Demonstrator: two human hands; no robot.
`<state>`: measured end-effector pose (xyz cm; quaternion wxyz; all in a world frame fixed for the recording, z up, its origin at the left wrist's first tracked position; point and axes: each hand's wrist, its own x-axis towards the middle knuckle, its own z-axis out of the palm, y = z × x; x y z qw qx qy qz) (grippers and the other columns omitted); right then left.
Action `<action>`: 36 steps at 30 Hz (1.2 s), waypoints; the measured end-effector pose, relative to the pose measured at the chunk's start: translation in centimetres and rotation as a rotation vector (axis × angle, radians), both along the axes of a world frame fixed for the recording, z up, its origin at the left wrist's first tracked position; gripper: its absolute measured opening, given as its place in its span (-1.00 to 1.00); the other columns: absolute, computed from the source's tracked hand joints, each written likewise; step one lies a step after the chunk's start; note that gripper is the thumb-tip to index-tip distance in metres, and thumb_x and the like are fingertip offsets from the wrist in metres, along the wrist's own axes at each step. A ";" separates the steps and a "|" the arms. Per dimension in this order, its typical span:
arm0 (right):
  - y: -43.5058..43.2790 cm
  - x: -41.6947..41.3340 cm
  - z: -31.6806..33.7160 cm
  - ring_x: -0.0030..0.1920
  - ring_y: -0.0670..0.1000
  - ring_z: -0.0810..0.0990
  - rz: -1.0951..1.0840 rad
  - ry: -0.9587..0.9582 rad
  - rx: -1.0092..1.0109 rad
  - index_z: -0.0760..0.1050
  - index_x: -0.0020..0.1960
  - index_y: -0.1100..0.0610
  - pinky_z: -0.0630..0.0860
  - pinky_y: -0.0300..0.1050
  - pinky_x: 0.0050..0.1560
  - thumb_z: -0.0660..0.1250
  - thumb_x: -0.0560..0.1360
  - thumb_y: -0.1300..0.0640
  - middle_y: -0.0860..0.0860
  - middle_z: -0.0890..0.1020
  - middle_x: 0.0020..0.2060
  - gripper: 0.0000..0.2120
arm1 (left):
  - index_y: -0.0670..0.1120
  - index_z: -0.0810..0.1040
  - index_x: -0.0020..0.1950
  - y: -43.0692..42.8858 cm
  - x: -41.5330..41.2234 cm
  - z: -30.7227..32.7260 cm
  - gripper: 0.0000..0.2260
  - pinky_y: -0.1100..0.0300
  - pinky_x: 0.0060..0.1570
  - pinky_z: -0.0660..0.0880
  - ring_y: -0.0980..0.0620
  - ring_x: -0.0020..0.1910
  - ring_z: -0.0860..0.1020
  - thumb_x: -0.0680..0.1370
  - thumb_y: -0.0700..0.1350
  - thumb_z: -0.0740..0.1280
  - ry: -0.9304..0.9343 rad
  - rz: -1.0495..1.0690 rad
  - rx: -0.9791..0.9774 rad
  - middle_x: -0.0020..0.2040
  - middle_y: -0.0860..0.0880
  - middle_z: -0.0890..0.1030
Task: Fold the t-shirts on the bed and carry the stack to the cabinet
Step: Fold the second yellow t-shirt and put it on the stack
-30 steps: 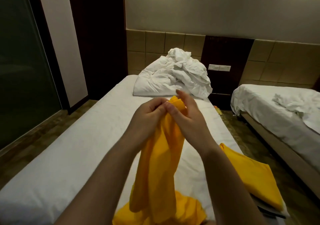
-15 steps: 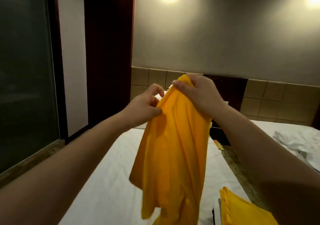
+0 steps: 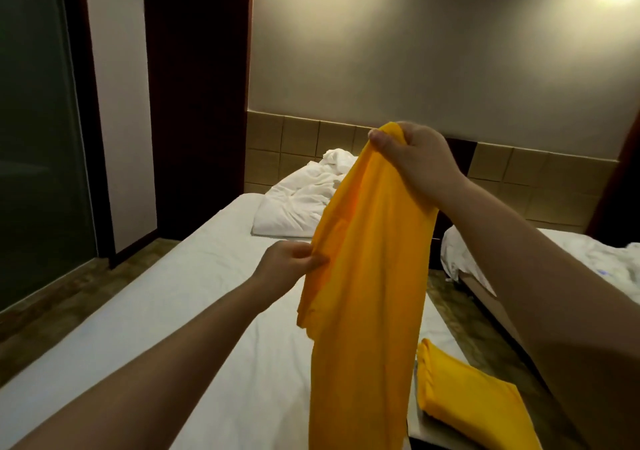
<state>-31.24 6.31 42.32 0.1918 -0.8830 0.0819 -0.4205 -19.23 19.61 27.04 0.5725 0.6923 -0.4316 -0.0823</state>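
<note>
Unfolded orange-yellow fabric t-shirt [image 3: 367,276] hangs vertically at frame ctr, above the white-sheeted bed [image 3: 173,311]. R hand [image 3: 415,159], at 1 o'clock, has its fingers curled tight and grips the shirt's top edge. L hand [image 3: 287,262], at 9 o'clock of the shirt, pinches its left edge btwn thumb and fingers. Folded orange-yellow t-shirt [image 3: 474,411] lies on the bed at 5 o'clock, near the right edge. Crumpled white duvet [image 3: 298,204] at 12 o'clock, at the bed's far end. Second white bed [image 3: 588,259] at 3 o'clock.

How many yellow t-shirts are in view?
2. The hanging t-shirt is held at its top by the right hand and pinched by the left hand; the folded t-shirt lies on the bed, lower right. Others may be hidden.
</note>
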 end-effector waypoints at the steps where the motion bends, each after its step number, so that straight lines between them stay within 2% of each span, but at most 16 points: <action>1: -0.4 -0.3 -0.3 -0.05 0.01 0.47 -0.017 0.019 0.006 0.49 0.12 0.19 0.37 -0.12 0.03 0.17 0.56 -0.11 0.02 0.49 -0.09 -0.62 | 0.02 0.53 0.07 -0.1 0.2 -0.4 -0.86 0.38 -0.16 0.46 0.16 -0.09 0.57 0.54 -0.02 0.30 0.032 0.025 -0.008 0.02 0.04 0.61; 4: -2.3 -1.4 -1.3 -0.04 0.02 0.46 -0.130 0.110 -0.041 0.49 0.16 0.20 0.38 -0.08 0.04 0.19 0.54 -0.13 0.02 0.48 -0.09 -0.58 | -0.13 0.54 0.18 0.5 1.4 0.6 -0.78 0.39 -0.23 0.48 0.07 -0.11 0.57 0.55 -0.16 0.29 0.127 0.053 -0.083 -0.04 -0.02 0.60; 7: -4.1 -3.1 -1.8 -0.02 0.05 0.51 -0.129 0.313 0.134 0.45 0.17 0.14 0.40 -0.08 -0.03 0.34 0.44 -0.12 0.02 0.51 -0.09 -0.57 | -0.15 0.52 0.20 2.0 2.6 3.1 -0.77 0.17 -0.03 0.53 0.00 -0.07 0.54 0.56 -0.17 0.26 0.061 0.106 -0.065 -0.02 -0.06 0.58; 11: -5.5 -5.3 -2.8 -0.04 -0.01 0.58 0.057 0.912 0.456 0.40 0.03 -0.03 0.58 -0.20 -0.25 0.59 -0.27 -0.29 -0.04 0.56 0.01 -0.07 | -0.03 0.49 0.26 3.2 3.4 6.0 -0.75 0.14 -0.01 0.41 -0.01 0.00 0.49 0.58 -0.13 0.23 -0.308 0.230 0.149 0.08 -0.06 0.54; 13: -5.4 -5.4 -3.6 -0.01 0.01 0.56 0.049 1.009 0.431 0.41 0.08 -0.04 0.57 -0.17 -0.18 0.61 -0.27 -0.25 -0.04 0.55 0.06 -0.04 | -0.10 0.52 0.25 3.3 3.7 6.4 -0.74 0.15 0.01 0.38 -0.07 0.05 0.50 0.60 -0.12 0.20 -0.623 0.369 0.355 0.12 -0.12 0.56; 15: -5.0 -4.8 -3.7 0.05 0.06 0.54 -0.043 0.940 0.351 0.41 0.22 0.06 0.52 -0.03 0.04 0.55 0.19 -0.10 0.02 0.53 0.15 -0.32 | -0.11 0.51 0.24 3.6 3.9 7.0 -0.74 0.17 -0.05 0.40 -0.10 0.01 0.51 0.62 -0.11 0.15 -0.785 0.475 0.445 0.10 -0.13 0.56; 16: -5.1 -4.4 -3.3 0.08 0.08 0.52 -0.062 0.822 0.320 0.39 0.27 0.10 0.48 0.04 0.13 0.43 0.38 -0.01 0.05 0.51 0.17 -0.48 | -0.10 0.49 0.25 3.7 4.0 7.7 -0.75 0.15 -0.08 0.42 -0.11 -0.01 0.50 0.63 -0.12 0.12 -0.770 0.496 0.419 0.07 -0.14 0.54; 18: -5.0 -3.9 -1.9 0.05 0.09 0.52 0.025 0.505 0.343 0.42 0.20 0.12 0.44 0.11 0.20 0.26 0.54 0.08 0.07 0.53 0.07 -0.74 | -0.11 0.42 0.28 3.9 3.8 9.3 -0.74 0.06 -0.06 0.49 -0.15 -0.03 0.48 0.64 -0.16 0.07 -0.590 0.491 0.251 0.04 -0.14 0.45; 21: -4.0 -2.5 -1.1 -0.03 0.08 0.53 0.079 0.197 0.310 0.45 0.14 0.18 0.50 -0.01 0.05 0.16 0.60 0.15 0.15 0.55 0.00 -0.82 | -0.09 0.41 0.14 4.0 3.2 9.2 -0.83 0.02 -0.05 0.48 -0.13 -0.06 0.49 0.65 -0.13 0.07 -0.477 0.414 0.091 0.00 -0.13 0.46; 23: -3.1 -1.3 -1.6 -0.02 0.09 0.50 -0.064 0.354 0.101 0.43 0.18 0.25 0.41 -0.11 -0.03 0.12 0.62 0.17 0.19 0.53 0.01 -0.77 | -0.08 0.41 0.04 4.1 3.0 7.9 -0.87 0.00 -0.02 0.49 -0.18 -0.04 0.50 0.64 -0.11 0.09 -0.550 0.329 0.230 -0.04 -0.17 0.49; 25: -3.2 -0.8 -1.1 0.08 0.18 0.51 -0.195 0.320 -0.122 0.42 0.21 0.28 0.38 -0.04 0.02 0.11 0.61 0.21 0.24 0.53 0.08 -0.75 | -0.03 0.43 -0.05 4.8 3.7 8.6 -0.85 0.14 -0.13 0.45 -0.16 -0.09 0.50 0.64 -0.09 0.10 -0.550 0.367 0.203 -0.17 -0.09 0.48; 27: -3.0 -1.1 0.6 0.12 0.23 0.49 -0.267 0.108 -0.187 0.42 0.24 0.29 0.37 -0.02 0.05 0.13 0.57 0.26 0.26 0.54 0.10 -0.73 | -0.10 0.47 0.02 5.7 4.2 10.7 -0.83 0.16 -0.17 0.38 -0.10 -0.12 0.46 0.64 -0.13 0.09 -0.555 0.404 0.050 -0.16 -0.06 0.45; 28: -2.7 -1.1 1.1 0.08 0.22 0.50 -0.282 0.105 -0.228 0.42 0.23 0.31 0.36 -0.01 0.02 0.13 0.57 0.26 0.24 0.54 0.07 -0.73 | -0.16 0.46 0.09 6.0 4.2 11.4 -0.82 0.13 -0.12 0.38 -0.08 -0.11 0.44 0.64 -0.14 0.09 -0.626 0.379 0.067 -0.10 -0.08 0.44; 31: -2.1 -1.1 1.0 0.14 0.24 0.49 -0.266 0.312 -0.342 0.40 0.26 0.33 0.37 0.01 0.07 0.11 0.60 0.26 0.27 0.52 0.15 -0.72 | -0.14 0.42 0.13 6.9 4.2 12.3 -0.79 0.04 0.00 0.39 -0.07 -0.05 0.45 0.61 -0.04 0.14 -0.713 0.267 0.227 -0.01 -0.07 0.44; 34: -2.3 -1.8 1.6 0.21 0.25 0.46 -0.212 0.255 -0.232 0.41 0.30 0.28 0.35 -0.02 0.14 0.16 0.60 0.21 0.26 0.51 0.22 -0.69 | -0.19 0.43 0.19 7.5 4.8 13.2 -0.68 0.07 0.01 0.37 -0.06 -0.02 0.43 0.52 -0.05 0.32 -0.777 0.334 0.333 0.01 -0.06 0.41; 36: -2.3 -1.9 1.9 0.18 0.19 0.48 -0.108 0.309 -0.122 0.44 0.28 0.22 0.37 -0.02 0.11 0.23 0.57 0.08 0.19 0.53 0.17 -0.66 | -0.24 0.49 0.10 7.7 5.1 13.4 -0.75 0.11 -0.03 0.38 -0.12 -0.03 0.48 0.51 -0.12 0.34 -0.885 0.361 0.414 -0.05 -0.12 0.45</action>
